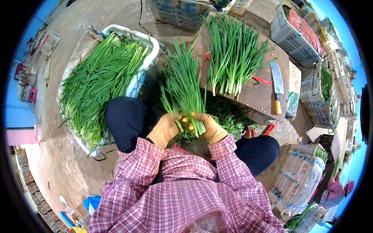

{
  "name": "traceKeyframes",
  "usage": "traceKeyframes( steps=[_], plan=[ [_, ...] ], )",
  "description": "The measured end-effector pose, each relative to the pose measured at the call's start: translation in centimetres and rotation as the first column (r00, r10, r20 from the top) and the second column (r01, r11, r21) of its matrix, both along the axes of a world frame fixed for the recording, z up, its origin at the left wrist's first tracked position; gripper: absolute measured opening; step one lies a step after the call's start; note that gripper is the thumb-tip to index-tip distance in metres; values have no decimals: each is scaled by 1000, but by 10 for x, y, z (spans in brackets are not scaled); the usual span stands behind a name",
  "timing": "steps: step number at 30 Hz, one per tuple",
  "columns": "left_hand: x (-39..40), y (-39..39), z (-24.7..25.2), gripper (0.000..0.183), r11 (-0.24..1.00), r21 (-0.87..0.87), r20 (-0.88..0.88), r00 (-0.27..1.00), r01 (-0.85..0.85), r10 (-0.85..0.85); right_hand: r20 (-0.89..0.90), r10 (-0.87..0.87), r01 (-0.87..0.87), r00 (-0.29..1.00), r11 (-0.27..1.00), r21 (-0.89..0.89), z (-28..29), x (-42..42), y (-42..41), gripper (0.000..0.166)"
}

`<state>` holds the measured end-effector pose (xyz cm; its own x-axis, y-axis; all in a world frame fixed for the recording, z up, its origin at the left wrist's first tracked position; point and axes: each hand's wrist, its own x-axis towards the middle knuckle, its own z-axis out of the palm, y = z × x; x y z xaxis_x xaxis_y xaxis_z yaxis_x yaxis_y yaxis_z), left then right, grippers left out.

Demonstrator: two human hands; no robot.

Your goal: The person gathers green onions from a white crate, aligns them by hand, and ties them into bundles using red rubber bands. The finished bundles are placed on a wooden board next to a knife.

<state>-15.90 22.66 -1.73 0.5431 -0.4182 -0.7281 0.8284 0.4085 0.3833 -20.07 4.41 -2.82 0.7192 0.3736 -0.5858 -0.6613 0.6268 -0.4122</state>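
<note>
Both of my hands wear yellowish gloves and meet in front of my lap. My right hand [211, 126] is closed round the pale stem ends of a bunch of flat-leaved green stalks [186, 78], perhaps garlic chives, whose leaves point away from me. My left hand [166, 128] pinches a few thinner stalks at the bunch's left side. A larger pile of the same greens [233, 58] lies on a brown board [259, 102], with a red tie strip [260, 79] partly under it. Beside the pile rests a cleaver [277, 84] with a black and yellow handle.
On my left, a white plastic crate [156, 46] is heaped with greens [102, 78]. Loose leaf trimmings [230, 119] lie between my knees and the board. More crates, one with a red cover [306, 29], stand at the right. Another person [333, 192] is at the lower right edge.
</note>
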Motion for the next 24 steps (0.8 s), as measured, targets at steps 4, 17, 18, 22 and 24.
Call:
traceKeyframes(
  steps=[4,17,18,22,24],
  plan=[
    [-30,-11,2,46,992,27,159,980,121,-124,38,-6,12,999,988,-153,17,4,9,38],
    [-28,-8,18,78,929,235,484,794,287,-368,155,7,78,988,844,-531,-11,-8,27,48],
    [-23,-2,18,78,941,148,416,844,305,-339,137,-28,83,990,905,-416,11,-8,28,47],
    [-16,8,23,72,963,-67,225,944,260,-240,172,116,-50,978,936,-349,43,-12,30,41],
    [-16,4,24,67,974,-37,264,942,225,-208,301,281,-72,911,828,-556,47,-13,31,46]
  ],
)
